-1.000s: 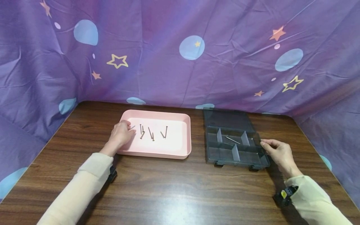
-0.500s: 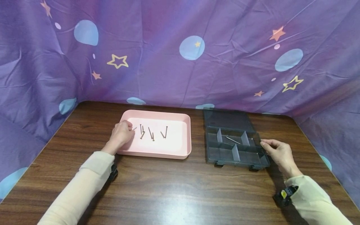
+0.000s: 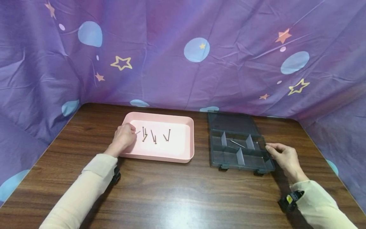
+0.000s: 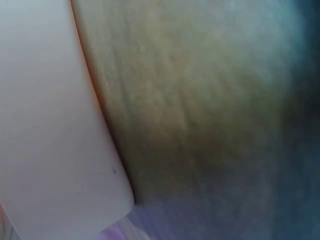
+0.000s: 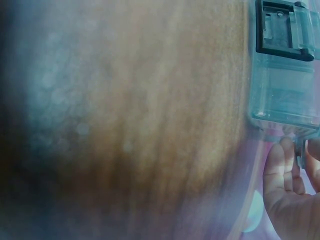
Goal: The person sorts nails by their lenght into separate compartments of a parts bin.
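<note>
In the head view my left hand (image 3: pixel 123 136) is over the left end of a pink tray (image 3: pixel 160 156), pinching a thin silver nail (image 3: pixel 138 132) whose end sticks out to the right. Several thin bronze-coloured screws or nails (image 3: pixel 153 136) lie on the tray's floor beside it. My right hand (image 3: pixel 286 159) pinches the right edge of a dark, see-through compartment box (image 3: pixel 224 156) between thumb and fingers. The box's lid lies back, and another silver nail (image 3: pixel 237 143) rests in its upper middle compartment. The left wrist view shows the tray's outer wall (image 4: pixel 60 125) but no hand.
Both containers stand on a dark wooden table (image 3: pixel 160 194), with a strip of tabletop between them. Two black latches (image 3: pixel 224 167) are on the box's front. A purple patterned cloth (image 3: pixel 160 82) hangs behind and at both sides.
My left hand has shifted slightly right within the tray, and the end of the pinched nail has moved right with it. The right hand keeps its hold on the box.
</note>
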### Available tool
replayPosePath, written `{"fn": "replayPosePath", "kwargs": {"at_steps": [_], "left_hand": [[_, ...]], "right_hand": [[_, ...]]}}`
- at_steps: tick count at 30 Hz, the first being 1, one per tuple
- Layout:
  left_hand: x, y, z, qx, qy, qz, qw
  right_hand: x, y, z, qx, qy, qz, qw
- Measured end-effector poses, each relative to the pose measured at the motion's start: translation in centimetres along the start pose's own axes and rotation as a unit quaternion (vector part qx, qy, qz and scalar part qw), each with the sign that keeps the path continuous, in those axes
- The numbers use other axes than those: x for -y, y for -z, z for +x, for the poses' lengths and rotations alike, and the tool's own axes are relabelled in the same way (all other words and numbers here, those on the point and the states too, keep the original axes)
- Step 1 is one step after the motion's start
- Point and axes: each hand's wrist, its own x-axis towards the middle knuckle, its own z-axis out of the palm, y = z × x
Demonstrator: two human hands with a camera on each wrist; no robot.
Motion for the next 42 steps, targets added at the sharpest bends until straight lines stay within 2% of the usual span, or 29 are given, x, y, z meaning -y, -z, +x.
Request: {"fn": "replayPosePath", "kwargs": {"at_steps": [10, 23, 37, 42], "left_hand": [[0.11, -0.25, 0.19, 0.010, 0.003, 0.008, 0.9999], [0.03, -0.31, 0.22, 0.016, 0.004, 0.006, 0.9998], [-0.01, -0.33, -0.07, -0.006, -0.010, 0.006, 0.9999], [-0.17, -0.34, -0.16, -0.010, -0.005, -0.002, 0.9999]], "right_hand": [[-0.08, 0.08, -0.08, 0.000, 0.007, 0.014, 1.000], [-0.20, 0.07, 0.11, -0.004, 0.011, 0.002, 1.000], [-0.14, -0.06, 0.03, -0.006, 0.005, -0.003, 1.000], [-0.10, -0.10, 0.09, -0.007, 0.002, -0.007, 1.000]]}}
